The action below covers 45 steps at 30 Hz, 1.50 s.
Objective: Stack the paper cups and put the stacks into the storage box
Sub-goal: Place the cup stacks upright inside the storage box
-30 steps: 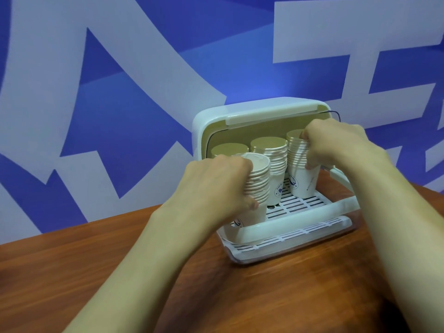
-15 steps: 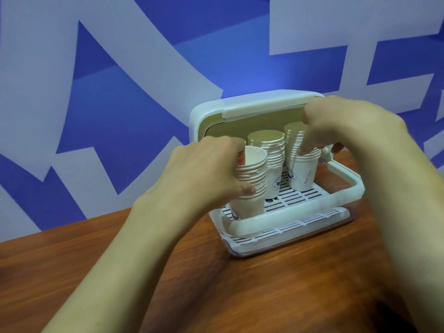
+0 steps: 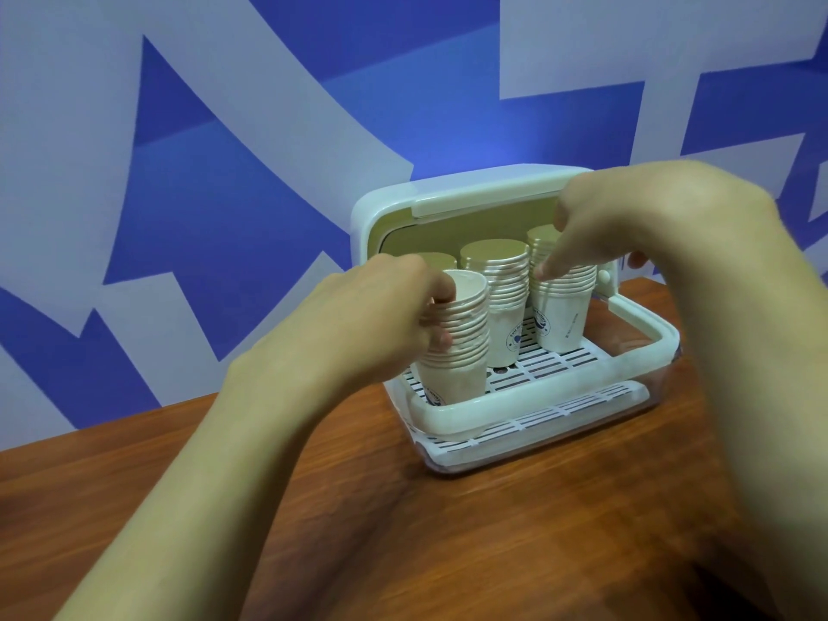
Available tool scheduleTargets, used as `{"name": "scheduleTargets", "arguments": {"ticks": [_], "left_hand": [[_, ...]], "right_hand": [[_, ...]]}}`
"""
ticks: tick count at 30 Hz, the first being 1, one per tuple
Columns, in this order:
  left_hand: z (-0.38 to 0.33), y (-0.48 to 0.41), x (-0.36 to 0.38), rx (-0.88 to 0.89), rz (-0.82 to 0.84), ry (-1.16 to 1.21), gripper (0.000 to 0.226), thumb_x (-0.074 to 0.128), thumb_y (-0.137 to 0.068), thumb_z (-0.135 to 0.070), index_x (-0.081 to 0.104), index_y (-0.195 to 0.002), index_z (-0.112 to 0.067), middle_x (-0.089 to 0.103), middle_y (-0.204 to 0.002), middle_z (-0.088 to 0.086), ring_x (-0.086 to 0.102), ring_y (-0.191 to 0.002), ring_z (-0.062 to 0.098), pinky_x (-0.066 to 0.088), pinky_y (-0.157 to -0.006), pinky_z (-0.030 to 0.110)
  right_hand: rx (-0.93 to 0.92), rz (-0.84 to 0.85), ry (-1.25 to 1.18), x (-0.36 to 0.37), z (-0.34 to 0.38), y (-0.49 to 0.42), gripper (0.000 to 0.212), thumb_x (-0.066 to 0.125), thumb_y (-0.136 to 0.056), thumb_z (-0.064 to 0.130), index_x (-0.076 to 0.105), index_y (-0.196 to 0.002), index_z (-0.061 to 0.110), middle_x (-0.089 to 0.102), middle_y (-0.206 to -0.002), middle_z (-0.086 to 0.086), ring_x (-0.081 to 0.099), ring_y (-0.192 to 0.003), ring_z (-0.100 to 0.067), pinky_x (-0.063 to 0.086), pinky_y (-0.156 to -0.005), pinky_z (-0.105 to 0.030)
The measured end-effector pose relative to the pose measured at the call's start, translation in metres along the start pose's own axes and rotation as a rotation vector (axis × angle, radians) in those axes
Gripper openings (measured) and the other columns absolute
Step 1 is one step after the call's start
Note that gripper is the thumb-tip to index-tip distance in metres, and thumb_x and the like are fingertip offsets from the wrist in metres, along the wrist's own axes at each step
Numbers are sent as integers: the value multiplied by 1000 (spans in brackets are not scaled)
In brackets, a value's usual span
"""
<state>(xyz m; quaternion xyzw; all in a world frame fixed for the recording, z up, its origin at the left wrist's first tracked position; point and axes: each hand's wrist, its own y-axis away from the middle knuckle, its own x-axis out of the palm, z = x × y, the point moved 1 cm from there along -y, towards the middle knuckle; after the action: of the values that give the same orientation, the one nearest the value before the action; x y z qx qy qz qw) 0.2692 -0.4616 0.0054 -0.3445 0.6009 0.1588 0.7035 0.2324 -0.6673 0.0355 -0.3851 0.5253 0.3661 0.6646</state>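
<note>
A white storage box [image 3: 515, 414] with its lid raised stands on the wooden table. Several paper cup stacks stand upright on its slotted tray. My left hand [image 3: 381, 324] grips the front left stack [image 3: 463, 351], with the thumb on its side and a finger over its rim. A middle stack [image 3: 497, 289] stands behind it. Another stack at the back left [image 3: 437, 259] is mostly hidden. My right hand [image 3: 649, 230] hovers over the right stack [image 3: 562, 316]. One fingertip touches its upper rims, and the thumb stays apart on the far side.
The wooden table [image 3: 313, 508] stretches in front of and left of the box. A blue and pale patterned wall [image 3: 224, 150] rises right behind the box. The raised lid [image 3: 448, 195] overhangs the back stacks.
My right hand has risen from the side of the right stack to its top and loosened its hold. My left hand keeps hold of the front left stack, which now stands lower in the tray.
</note>
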Motion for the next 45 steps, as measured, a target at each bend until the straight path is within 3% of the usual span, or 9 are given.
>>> {"name": "scheduleTargets", "arguments": {"ticks": [5, 8, 10, 15, 23, 27, 36, 41, 45], "left_hand": [[2, -2, 1, 9, 31, 48, 35, 71, -87, -35, 44, -66, -27, 55, -72, -7, 54, -74, 19, 49, -68, 37], [-1, 1, -2, -2, 32, 88, 18, 73, -83, -42, 59, -87, -31, 64, -90, -10, 59, -84, 18, 50, -71, 35], [-2, 3, -6, -20, 28, 103, 32, 76, -78, -47, 62, -104, -35, 66, -103, -14, 62, -90, 14, 47, -67, 31], [-5, 11, -26, -35, -146, 88, 36, 74, -75, -56, 60, -105, -41, 63, -101, -23, 57, -87, 4, 34, -60, 26], [15, 64, -42, -70, -272, -95, 22, 50, -95, -50, 59, -108, -35, 64, -110, -12, 61, -101, 16, 43, -72, 32], [60, 128, -63, -176, -316, -134, 23, 45, -97, -49, 59, -107, -34, 63, -104, -13, 59, -98, 11, 48, -71, 33], [163, 284, -145, -532, -357, -227, 32, 49, -88, -61, 61, -110, -41, 59, -104, -26, 57, -109, 5, 42, -71, 30], [256, 366, -184, -853, -173, -192, 51, 65, -73, -72, 63, -112, -38, 65, -110, -20, 62, -101, 8, 55, -83, 36], [303, 379, -161, -919, -38, -65, 59, 80, -65, -63, 66, -111, -30, 68, -110, -12, 63, -97, 12, 56, -86, 39]], "right_hand": [[16, 7, 30, 3, 1, -8, 48, 85, -73, 45, 70, -108, 15, 69, -95, -9, 68, -93, -36, 54, -91, -50], [6, 14, 34, 2, 4, -7, 48, 84, -74, 46, 69, -106, 13, 67, -92, -9, 66, -94, -36, 54, -91, -50], [-2, 17, 37, 0, 5, -5, 44, 83, -75, 45, 66, -102, 13, 62, -83, -7, 66, -96, -37, 53, -91, -50], [-37, 0, 162, -8, 20, 6, 41, 75, -82, 50, 55, -77, 14, 56, -78, -3, 64, -92, -34, 53, -89, -47], [-193, -436, 362, -18, 76, 67, 37, 55, -84, 63, 63, -101, 31, 51, -77, 5, 56, -79, -25, 29, -60, -31], [-368, -498, 247, -11, 137, 110, 30, 55, -86, 55, 65, -103, 32, 67, -93, 3, 66, -87, -26, 36, -63, -32], [-769, -537, -50, -3, 342, 189, 26, 61, -89, 48, 67, -101, 26, 58, -80, 1, 66, -84, -30, 28, -61, -33], [-895, -428, -224, 19, 438, 201, 32, 61, -86, 47, 66, -109, 25, 69, -105, 1, 65, -100, -29, 37, -68, -35], [-938, -311, -185, 57, 492, 202, 34, 62, -85, 30, 59, -118, 23, 66, -113, 0, 64, -102, -30, 37, -67, -34]]}}
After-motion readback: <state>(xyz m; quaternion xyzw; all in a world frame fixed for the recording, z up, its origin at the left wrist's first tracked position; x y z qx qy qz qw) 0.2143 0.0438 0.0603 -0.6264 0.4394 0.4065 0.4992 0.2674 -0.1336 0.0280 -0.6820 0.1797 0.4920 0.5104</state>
